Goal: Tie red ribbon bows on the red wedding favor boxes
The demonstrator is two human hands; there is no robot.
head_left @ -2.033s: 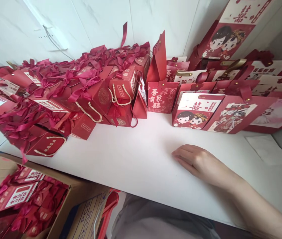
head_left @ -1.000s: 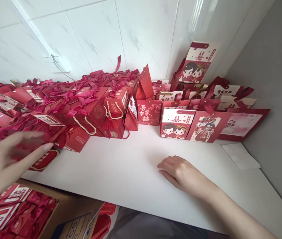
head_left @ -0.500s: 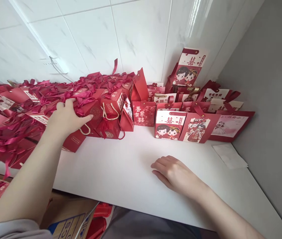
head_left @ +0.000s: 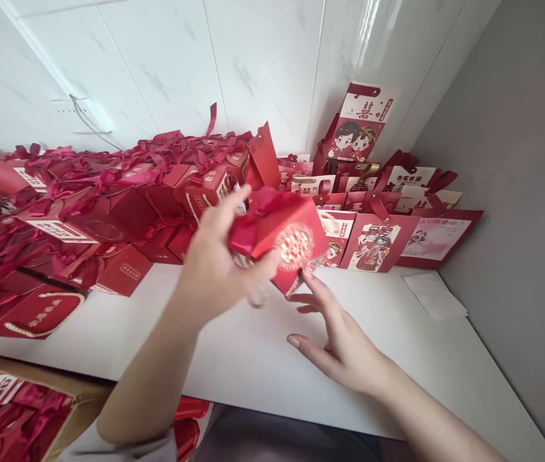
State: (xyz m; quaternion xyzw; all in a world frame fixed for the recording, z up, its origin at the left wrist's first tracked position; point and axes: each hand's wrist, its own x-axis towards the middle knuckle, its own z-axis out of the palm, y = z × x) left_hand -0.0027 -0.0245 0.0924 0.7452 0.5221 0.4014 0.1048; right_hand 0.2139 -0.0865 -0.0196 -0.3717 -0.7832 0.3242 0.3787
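Note:
A red gift box [head_left: 296,240] with a gold round emblem, a dark red ribbon and a rope handle is held tilted above the white table [head_left: 238,359]. My left hand [head_left: 219,269], a little blurred, grips it from the left with thumb and fingers. Just below the box's right side is my right hand [head_left: 339,343], its fingers spread and the thumb apart. One of its fingertips is at the box's lower corner; whether it touches I cannot tell. Part of a gift box with a cartoon couple [head_left: 339,231] is hidden behind the held box.
Many red ribboned boxes [head_left: 108,212] are packed along the left and back. Several printed gift bags [head_left: 373,240] stand at the right against the tiled wall [head_left: 262,70]. A white paper [head_left: 436,295] lies near the grey panel [head_left: 517,173]. Below left, a carton [head_left: 67,417] holds more red boxes.
My left hand has lifted a red gift box from the pile and brought it right, to the middle. My right hand has opened its fingers and faces the box. The view has shifted slightly.

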